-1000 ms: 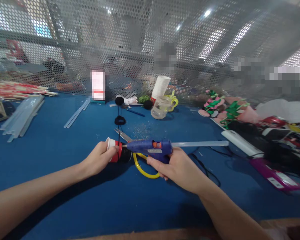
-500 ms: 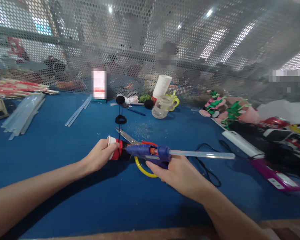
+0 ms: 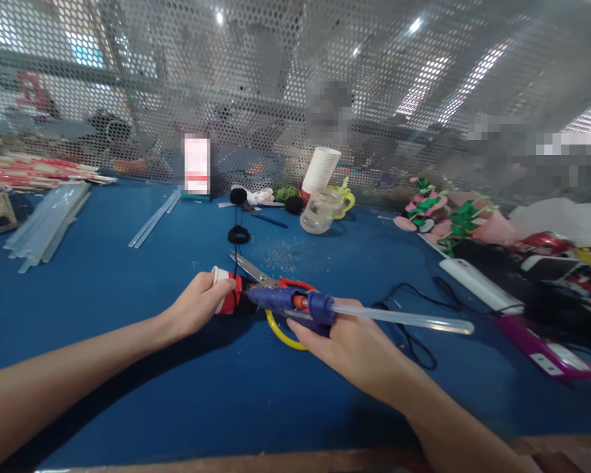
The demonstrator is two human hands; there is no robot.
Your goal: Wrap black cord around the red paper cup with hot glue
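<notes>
- Left hand (image 3: 196, 305): closed around a red, white and black cup (image 3: 230, 300) tipped on its side, above the blue table (image 3: 177, 394).
- Right hand (image 3: 352, 341): wrapped around the handle of a blue glue gun (image 3: 276, 297), nozzle at the cup's black part; contact unclear.
- Glue stick (image 3: 408, 318): clear, protruding from the gun's rear.
- Black yarn (image 3: 239, 240): coiled beyond the cup, strand leading to it.
- Scissors (image 3: 251, 267): beneath the gun, handles partly hidden.
- Clear mug (image 3: 316, 218): near stacked white cups (image 3: 320, 169), farther back.

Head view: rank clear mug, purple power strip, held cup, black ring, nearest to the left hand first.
1. Held cup, in the left hand.
2. Black ring, beyond the cup.
3. Clear mug, back, right of centre.
4. Purple power strip, far right.
</notes>
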